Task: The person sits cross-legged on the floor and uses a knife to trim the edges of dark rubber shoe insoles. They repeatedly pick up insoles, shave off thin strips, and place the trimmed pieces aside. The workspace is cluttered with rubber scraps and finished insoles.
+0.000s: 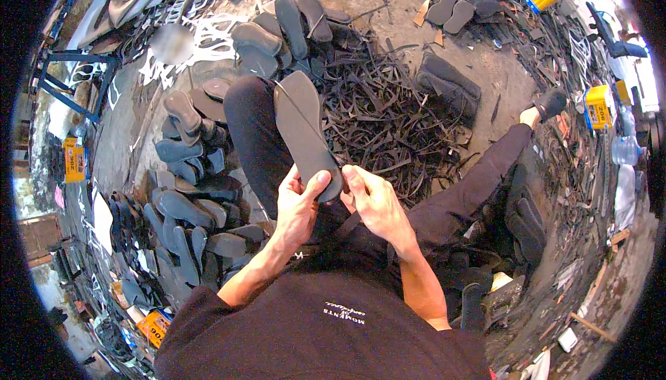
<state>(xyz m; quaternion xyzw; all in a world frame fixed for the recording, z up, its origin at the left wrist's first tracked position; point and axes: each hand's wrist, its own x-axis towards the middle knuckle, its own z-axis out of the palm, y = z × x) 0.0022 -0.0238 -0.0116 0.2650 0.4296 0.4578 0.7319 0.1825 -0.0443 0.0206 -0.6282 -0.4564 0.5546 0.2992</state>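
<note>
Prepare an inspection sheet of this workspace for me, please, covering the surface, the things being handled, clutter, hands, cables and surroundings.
Surface: grey-brown, dirty floor, littered with scraps.
Job's things: dark grey, flat, sole-shaped piece, held above the lap.
Clutter: tangled heap of thin black strips ahead; piles of dark grey sole-shaped pieces to the left.
Hands: left hand grips the piece's near end; right hand is at that end's right edge, exact hold unclear.
Cables: nothing seen.
Surroundings: white lattice-like sheet scrap at upper left; clear bluish plastic bottle at far right.
</note>
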